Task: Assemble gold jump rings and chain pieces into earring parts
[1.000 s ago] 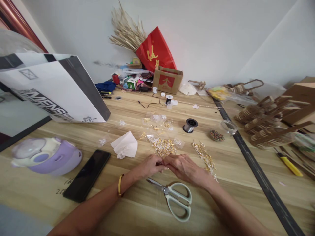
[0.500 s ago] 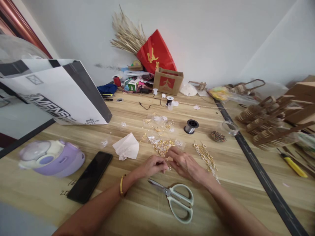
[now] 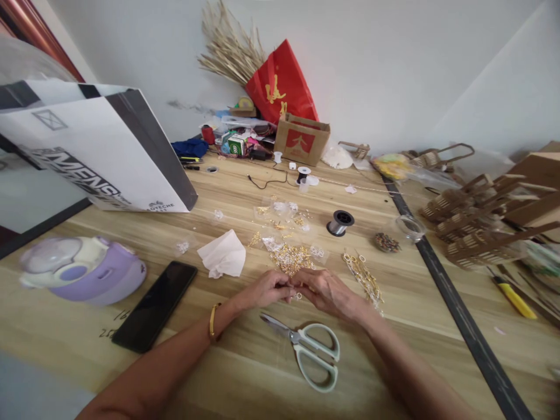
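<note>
My fingers (image 3: 286, 290) on the left hand (image 3: 266, 289) and right hand (image 3: 326, 290) meet at centre frame, pinched narrow on a small gold ring (image 3: 298, 296). It sits just below the pile of gold findings (image 3: 291, 259). I judge this a joining step, and the next move needs a steady pinch. Scissors (image 3: 312, 347) lie lower on the counter (image 3: 245, 367).

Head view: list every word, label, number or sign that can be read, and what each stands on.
"MENS", large, cut off after that: white shopping bag.
"OTECHE", small, first letter unclear: same bag, low down.
Handwritten digits on the table beside the black phone: unreadable.
Gold sign on the red bag, red label on the brown box: not legible.
Print on the green box: too small.
</note>
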Demonstrator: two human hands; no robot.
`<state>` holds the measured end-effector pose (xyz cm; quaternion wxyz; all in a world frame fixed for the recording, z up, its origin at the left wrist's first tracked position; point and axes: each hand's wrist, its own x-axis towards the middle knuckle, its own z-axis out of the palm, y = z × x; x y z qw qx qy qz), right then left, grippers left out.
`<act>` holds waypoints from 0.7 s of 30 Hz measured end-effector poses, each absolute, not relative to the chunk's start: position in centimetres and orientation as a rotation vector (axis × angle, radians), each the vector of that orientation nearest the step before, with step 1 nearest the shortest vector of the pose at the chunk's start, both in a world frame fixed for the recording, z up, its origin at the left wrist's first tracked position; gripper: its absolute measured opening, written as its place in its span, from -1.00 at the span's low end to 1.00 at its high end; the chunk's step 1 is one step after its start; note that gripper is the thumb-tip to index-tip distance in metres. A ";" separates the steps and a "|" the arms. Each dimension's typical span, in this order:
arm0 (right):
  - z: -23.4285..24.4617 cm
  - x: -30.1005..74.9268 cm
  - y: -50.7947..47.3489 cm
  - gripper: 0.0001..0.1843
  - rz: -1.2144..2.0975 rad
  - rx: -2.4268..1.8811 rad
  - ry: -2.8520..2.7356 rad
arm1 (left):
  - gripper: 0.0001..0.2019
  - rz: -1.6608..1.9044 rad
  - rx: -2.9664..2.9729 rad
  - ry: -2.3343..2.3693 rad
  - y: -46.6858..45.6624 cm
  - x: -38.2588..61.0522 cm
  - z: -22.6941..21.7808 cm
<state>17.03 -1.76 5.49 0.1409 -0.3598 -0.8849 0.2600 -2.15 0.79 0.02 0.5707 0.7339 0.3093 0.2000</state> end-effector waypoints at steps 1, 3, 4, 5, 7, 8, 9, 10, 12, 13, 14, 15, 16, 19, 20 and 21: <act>5.5 17.0 -1.8 -0.80 0.744 -1.049 -2.562 | -0.72 0.474 1.726 0.721 0.8 -2.1 0.1; 5.5 17.0 -1.8 -0.80 0.731 -1.066 -2.574 | -0.73 0.488 1.720 0.702 0.8 -2.1 0.1; 5.6 17.0 -1.7 -0.80 0.728 -1.068 -2.580 | -0.73 0.494 1.714 0.689 0.9 -2.1 0.0; 5.6 17.0 -1.7 -0.79 0.728 -1.066 -2.584 | -0.73 0.498 1.710 0.680 0.9 -2.1 0.0; 5.7 17.0 -1.7 -0.77 0.730 -1.060 -2.590 | -0.74 0.498 1.716 0.676 1.0 -2.1 -0.1; 5.7 17.0 -1.6 -0.77 0.732 -1.060 -2.593 | -0.74 0.498 1.723 0.679 1.0 -2.1 -0.2; 5.8 17.0 -1.6 -0.77 0.736 -1.062 -2.598 | -0.74 0.497 1.730 0.684 1.0 -2.2 -0.2; 5.8 17.0 -1.6 -0.77 0.740 -1.066 -2.605 | -0.74 0.497 1.733 0.689 1.0 -2.2 -0.2; 6.0 16.9 -1.6 -0.79 0.745 -1.079 -2.621 | -0.74 0.494 1.732 0.697 1.0 -2.2 0.0; 6.1 16.9 -1.6 -0.80 0.743 -1.088 -2.631 | -0.73 0.492 1.730 0.700 0.9 -2.2 0.1; 6.2 16.9 -1.6 -0.81 0.730 -1.101 -2.639 | -0.73 0.491 1.730 0.701 0.9 -2.2 0.3; 6.3 16.9 -1.6 -0.82 0.709 -1.119 -2.647 | -0.72 0.491 1.730 0.701 0.9 -2.2 0.4; 6.4 16.9 -1.7 -0.82 0.684 -1.137 -2.653 | -0.71 0.492 1.732 0.700 0.9 -2.2 0.5; 6.4 16.9 -1.8 -0.82 0.619 -1.153 -2.664 | -0.70 0.499 1.744 0.710 0.9 -2.1 0.5; 6.3 16.9 -1.8 -0.82 0.612 -1.143 -2.666 | -0.70 0.502 1.751 0.715 1.0 -2.1 0.5; 6.3 16.9 -1.8 -0.82 0.614 -1.130 -2.667 | -0.70 0.506 1.754 0.721 1.0 -2.1 0.4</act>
